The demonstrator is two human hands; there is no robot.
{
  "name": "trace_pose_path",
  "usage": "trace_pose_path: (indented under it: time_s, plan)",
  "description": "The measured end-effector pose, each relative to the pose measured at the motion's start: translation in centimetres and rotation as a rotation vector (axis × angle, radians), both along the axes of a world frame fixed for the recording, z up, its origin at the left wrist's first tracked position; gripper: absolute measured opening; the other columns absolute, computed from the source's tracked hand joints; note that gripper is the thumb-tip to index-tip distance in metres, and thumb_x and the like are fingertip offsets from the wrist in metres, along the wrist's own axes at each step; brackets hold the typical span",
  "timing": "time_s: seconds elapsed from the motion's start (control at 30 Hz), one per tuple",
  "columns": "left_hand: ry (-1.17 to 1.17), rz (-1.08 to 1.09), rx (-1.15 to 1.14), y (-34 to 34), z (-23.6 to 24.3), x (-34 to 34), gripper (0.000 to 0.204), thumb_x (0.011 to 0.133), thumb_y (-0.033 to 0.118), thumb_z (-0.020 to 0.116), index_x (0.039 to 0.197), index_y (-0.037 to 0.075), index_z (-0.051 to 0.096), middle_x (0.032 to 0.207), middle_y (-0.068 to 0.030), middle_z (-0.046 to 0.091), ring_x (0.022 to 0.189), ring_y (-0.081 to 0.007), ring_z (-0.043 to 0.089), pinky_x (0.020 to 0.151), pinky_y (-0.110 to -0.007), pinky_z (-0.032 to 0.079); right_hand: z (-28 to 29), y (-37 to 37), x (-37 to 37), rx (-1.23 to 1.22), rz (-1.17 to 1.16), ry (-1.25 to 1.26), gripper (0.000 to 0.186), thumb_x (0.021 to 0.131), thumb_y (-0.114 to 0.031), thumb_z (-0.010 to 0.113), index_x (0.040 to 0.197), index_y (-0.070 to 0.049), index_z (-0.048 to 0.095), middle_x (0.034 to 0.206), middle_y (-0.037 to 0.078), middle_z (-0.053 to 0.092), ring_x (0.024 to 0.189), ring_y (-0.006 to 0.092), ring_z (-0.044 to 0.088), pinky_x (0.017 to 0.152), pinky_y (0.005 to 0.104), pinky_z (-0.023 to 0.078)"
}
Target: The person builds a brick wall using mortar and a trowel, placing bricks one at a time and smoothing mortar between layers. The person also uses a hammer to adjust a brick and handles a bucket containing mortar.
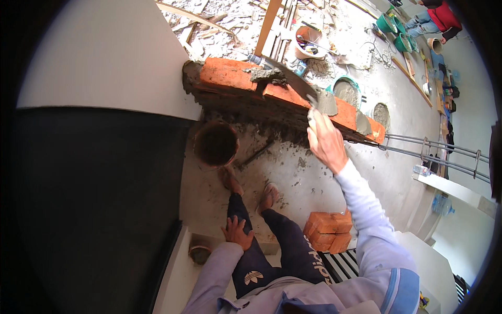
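Observation:
In my right hand (328, 141) is the handle of a trowel (294, 81), its dark blade held over a low brick wall (228, 73). Grey mortar (265, 75) lies on top of the wall near the blade's tip, around a gap between two orange bricks. More mortar (328, 103) clings to the bricks to the right of the blade. My left hand (238, 234) rests on my left leg, fingers spread and holding nothing.
A bucket (209, 163) stands by my left foot. Bricks (328, 230) are stacked at my right. Beyond the wall are a teal mortar tub (358, 87), a tool bucket (308, 35) and rubble (230, 23). Steel bars (439, 146) jut right. A person in red (445, 18) stands far right.

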State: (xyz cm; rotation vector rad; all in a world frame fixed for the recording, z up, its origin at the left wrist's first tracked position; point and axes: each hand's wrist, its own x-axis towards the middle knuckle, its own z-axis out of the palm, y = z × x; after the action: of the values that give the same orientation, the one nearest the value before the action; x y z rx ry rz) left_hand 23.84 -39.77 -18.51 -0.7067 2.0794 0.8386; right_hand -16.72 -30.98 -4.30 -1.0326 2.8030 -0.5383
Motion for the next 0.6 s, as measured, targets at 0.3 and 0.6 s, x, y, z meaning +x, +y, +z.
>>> trace_pose_path:
  time_s: [0.3, 0.6]
  plan:
    - [-0.055, -0.06, 0.061, -1.8, 0.1, -1.2, 0.058, 0.082, 0.042, 0.063, 0.131, 0.011, 0.056, 0.153, -0.0153, 0.027, 0.144, -0.0372, 0.014, 0.112, -0.066, 0.009, -1.0, -3.9, 2.8, -0.97, -0.585, -1.58, 0.035, 0.1, -0.029, 0.043, 0.121, -0.003, 0.051, 0.076, 0.006, 0.052, 0.047, 0.0125, 0.049, 0.038, 0.0288, 0.045]
    - [-0.132, -0.104, 0.106, -4.6, 1.2, -3.2, 0.057, 0.084, 0.042, 0.061, 0.132, 0.012, 0.055, 0.155, -0.0147, 0.024, 0.145, -0.0357, 0.013, 0.114, -0.064, 0.008, 0.9, -3.1, 3.3, -0.357, -0.584, -1.174, 0.025, 0.098, -0.031, 0.044, 0.089, -0.007, 0.045, 0.069, 0.003, 0.048, 0.047, 0.0121, 0.051, 0.038, 0.0294, 0.044]
